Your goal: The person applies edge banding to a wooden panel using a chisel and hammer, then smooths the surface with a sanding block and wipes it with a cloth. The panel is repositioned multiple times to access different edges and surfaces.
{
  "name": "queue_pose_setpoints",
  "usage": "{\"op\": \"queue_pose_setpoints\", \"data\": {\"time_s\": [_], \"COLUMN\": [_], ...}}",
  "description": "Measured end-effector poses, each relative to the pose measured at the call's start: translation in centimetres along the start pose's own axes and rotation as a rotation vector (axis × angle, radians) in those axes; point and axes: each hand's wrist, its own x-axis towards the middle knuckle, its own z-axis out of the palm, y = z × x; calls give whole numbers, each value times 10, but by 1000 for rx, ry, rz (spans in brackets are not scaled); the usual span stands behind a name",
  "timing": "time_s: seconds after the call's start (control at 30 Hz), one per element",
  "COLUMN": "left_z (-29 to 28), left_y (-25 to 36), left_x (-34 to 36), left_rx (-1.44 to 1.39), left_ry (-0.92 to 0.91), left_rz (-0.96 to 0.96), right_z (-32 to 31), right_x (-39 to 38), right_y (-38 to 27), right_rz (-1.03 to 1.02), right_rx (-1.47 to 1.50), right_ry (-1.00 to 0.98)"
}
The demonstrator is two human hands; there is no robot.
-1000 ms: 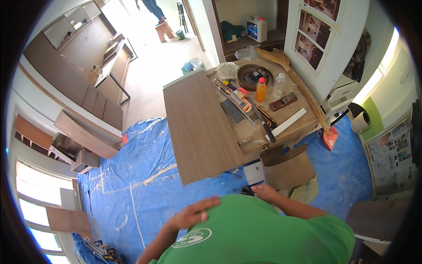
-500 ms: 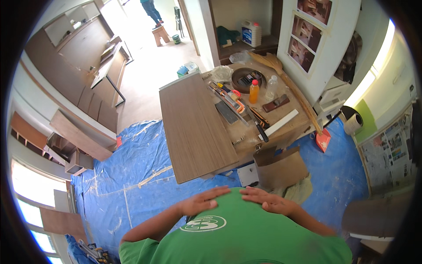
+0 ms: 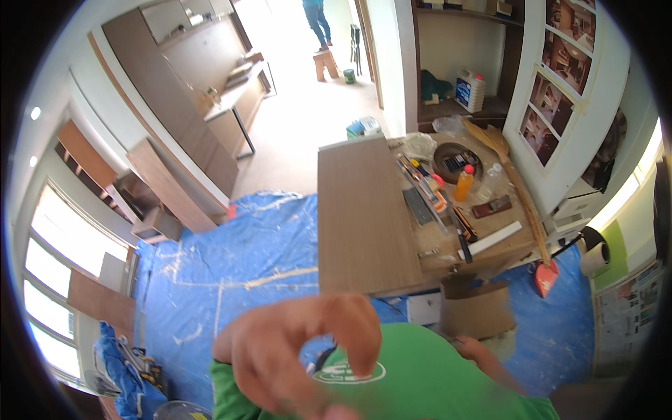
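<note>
My left hand (image 3: 294,336) is raised large and blurred near the camera, over my green shirt (image 3: 413,378), its fingers bent in a curl; anything in them is hidden. At the right of my shirt, my right hand (image 3: 467,350) is lowered beside a cardboard box (image 3: 476,311), its fingers mostly out of sight. Beyond them stands a worktable with a long wooden board (image 3: 364,217), and at its right a dark hand plane (image 3: 492,208), an orange bottle (image 3: 463,183), a clear bottle (image 3: 488,183), a white strip (image 3: 493,238), long tools and a round dark tray (image 3: 448,155).
A blue sheet (image 3: 210,294) covers the floor. Panels (image 3: 168,182) lean at the left. A long broom (image 3: 521,196) and red dustpan (image 3: 546,278) are at the right. In the far doorway a person in blue trousers (image 3: 316,21) stands on a wooden stool (image 3: 325,64).
My left hand has risen from my shirt front toward the camera. My right hand has moved down and rightward. The view has shifted, so the room appears farther right.
</note>
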Motion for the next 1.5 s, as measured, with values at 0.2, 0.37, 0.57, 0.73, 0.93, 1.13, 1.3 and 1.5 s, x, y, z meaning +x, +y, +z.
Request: {"op": "queue_pose_setpoints", "data": {"time_s": [0.2, 0.37, 0.57, 0.73, 0.93, 1.13, 1.3, 1.5], "left_z": [11, 18, 21, 25, 23, -18, -108, -119], "left_y": [-12, -18, -21, -5, -7, -6, -27, -69], "left_x": [32, 54, 58, 57, 55, 24, -89, -403], "left_rx": [126, 4, 26, 2, -29, 82, 405, 1005], "left_ry": [-101, -54, 2, -29, -70, -54, 400, 994], "left_rz": [233, 279, 326, 214, 362, 81, -340, -1349], "right_z": [33, 21, 10, 31, 47, 51, 51, -5], "right_x": [83, 46, 6, 7, 17, 16, 25, 42], "right_y": [78, 49, 26, 76, 126, 107, 41, -83], "right_rz": [92, 286, 245, 331, 164, 441, 199, -26], "right_rx": [-69, 382, 470, 342, 60, 14, 447, 629], "right_ry": [96, 50, 179, 94, 88, 157, 390, 441]}}
